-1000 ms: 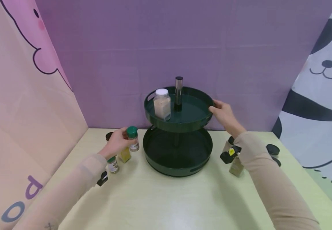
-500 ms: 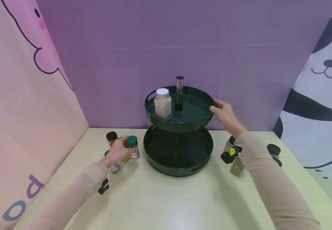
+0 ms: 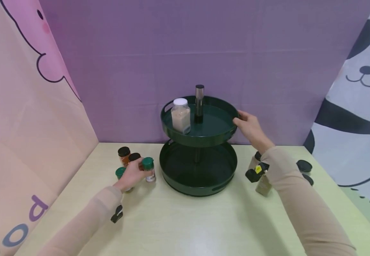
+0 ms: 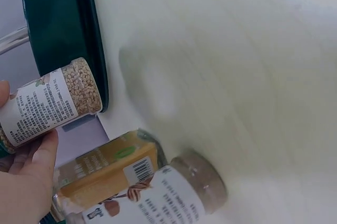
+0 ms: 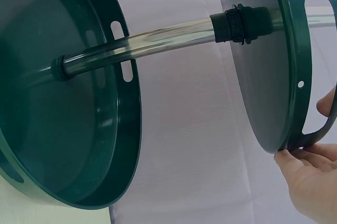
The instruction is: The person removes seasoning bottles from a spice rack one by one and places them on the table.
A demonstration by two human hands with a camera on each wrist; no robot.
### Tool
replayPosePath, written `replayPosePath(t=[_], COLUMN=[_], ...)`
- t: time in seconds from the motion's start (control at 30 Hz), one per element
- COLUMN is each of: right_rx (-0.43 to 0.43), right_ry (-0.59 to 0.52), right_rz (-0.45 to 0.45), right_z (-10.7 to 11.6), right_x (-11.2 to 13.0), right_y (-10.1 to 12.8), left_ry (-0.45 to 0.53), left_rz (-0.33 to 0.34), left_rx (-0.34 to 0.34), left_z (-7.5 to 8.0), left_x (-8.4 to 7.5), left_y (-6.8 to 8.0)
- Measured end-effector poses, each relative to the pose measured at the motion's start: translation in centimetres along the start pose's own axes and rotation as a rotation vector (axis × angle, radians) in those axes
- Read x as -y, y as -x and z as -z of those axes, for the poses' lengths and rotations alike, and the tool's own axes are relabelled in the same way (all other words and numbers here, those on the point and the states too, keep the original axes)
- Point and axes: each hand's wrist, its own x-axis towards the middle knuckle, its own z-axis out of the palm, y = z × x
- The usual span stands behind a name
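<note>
My left hand grips a green-capped spice jar, beside the two-tier turntable rack. In the left wrist view the jar's clear end shows pale seeds next to a printed label. The rack has a dark green lower tray and an upper tray, joined by a metal post. On the upper tray's right side, my right hand holds the rim, with fingers at its handle cutout in the right wrist view. A white-lidded square jar stands at the upper tray's front left.
Left of the rack stand two black-lidded jars, one with orange-red contents, and a second green-capped jar. Close to the left hand is a yellow-labelled bottle. Several black-lidded jars, including a square one, sit under the right forearm.
My left hand has come down and nearer with the green-capped spice jar, uncovering black-lidded jars behind it. The right hand and the rack have stayed in place.
</note>
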Motion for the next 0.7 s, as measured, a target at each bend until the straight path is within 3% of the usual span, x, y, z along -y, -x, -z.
replayPosePath(t=[0.47, 0.7], right_rx=[-0.006, -0.008], right_ry=[-0.011, -0.014], right_rz=[0.002, 0.0], right_z=[0.0, 0.0], right_x=[-0.2, -0.2], right_y=[-0.2, -0.1], left_ry=[-0.02, -0.001], left_rz=[0.012, 0.065], left_rx=[-0.01, -0.021], left_z=[-0.7, -1.1], left_x=[1.1, 1.4], left_y=[0.5, 0.5])
